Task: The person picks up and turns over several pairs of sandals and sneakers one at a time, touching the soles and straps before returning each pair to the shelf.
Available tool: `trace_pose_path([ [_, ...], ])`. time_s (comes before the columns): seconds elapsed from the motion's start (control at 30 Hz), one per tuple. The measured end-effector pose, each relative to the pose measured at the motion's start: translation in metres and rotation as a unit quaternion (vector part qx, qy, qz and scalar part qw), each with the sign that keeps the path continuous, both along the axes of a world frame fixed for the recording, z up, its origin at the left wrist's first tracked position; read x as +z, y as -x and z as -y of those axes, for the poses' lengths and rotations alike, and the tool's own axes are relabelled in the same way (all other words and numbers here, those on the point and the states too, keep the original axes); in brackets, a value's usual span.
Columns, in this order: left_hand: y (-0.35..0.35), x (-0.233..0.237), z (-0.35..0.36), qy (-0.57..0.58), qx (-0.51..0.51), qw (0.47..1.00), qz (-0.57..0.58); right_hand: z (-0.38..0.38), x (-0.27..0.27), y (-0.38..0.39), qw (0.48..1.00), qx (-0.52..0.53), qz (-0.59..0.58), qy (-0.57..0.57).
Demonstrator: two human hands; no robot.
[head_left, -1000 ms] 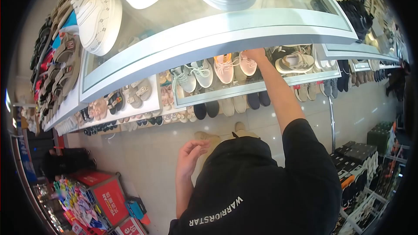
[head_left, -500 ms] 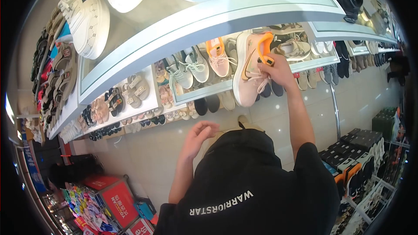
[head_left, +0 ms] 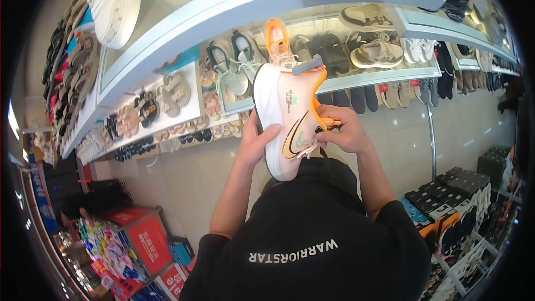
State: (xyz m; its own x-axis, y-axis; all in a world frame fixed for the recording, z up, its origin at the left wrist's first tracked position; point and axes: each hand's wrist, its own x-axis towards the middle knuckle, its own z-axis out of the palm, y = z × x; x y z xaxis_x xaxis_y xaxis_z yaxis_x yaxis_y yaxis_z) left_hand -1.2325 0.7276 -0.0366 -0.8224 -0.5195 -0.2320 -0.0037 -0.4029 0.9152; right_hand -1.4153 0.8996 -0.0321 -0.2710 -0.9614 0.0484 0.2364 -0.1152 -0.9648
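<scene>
A pale pink sneaker with a thick white sole, orange collar lining and a swoosh on its side is held up in front of my chest, toe toward me. My left hand grips it along the sole, thumb on the side. At the tongue and laces, my right hand pinches the shoe with closed fingers. Behind it on the lit shelf stands a similar pink sneaker with orange lining. Beside that one are grey-green sneakers with light laces.
The glass-topped shelf edge runs across in front of me, with white sneakers on top. Sandals fill the lower shelf at left. Stacked shoe boxes stand at right, a red bin at lower left.
The pink sneaker has come away from the shelf toward my chest and turned. My left hand, free before, now holds its sole. My right hand has moved down and closer with it.
</scene>
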Motion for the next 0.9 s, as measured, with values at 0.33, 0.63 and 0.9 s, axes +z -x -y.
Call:
trace_pose_path([
  [0.33, -0.041, -0.002, -0.018, -0.102, 0.234, 0.966, -0.049, 0.021, -0.002, -0.031, 0.988, 0.069, -0.133, 0.045],
  [0.63, -0.092, -0.003, -0.018, -0.045, 0.115, 0.992, -0.04, 0.004, 0.016, -0.091, 0.997, 0.025, -0.078, 0.011],
  [0.9, -0.139, -0.006, -0.034, -0.018, 0.1, 0.986, -0.132, -0.011, 0.008, -0.146, 0.996, -0.017, -0.085, 0.001],
])
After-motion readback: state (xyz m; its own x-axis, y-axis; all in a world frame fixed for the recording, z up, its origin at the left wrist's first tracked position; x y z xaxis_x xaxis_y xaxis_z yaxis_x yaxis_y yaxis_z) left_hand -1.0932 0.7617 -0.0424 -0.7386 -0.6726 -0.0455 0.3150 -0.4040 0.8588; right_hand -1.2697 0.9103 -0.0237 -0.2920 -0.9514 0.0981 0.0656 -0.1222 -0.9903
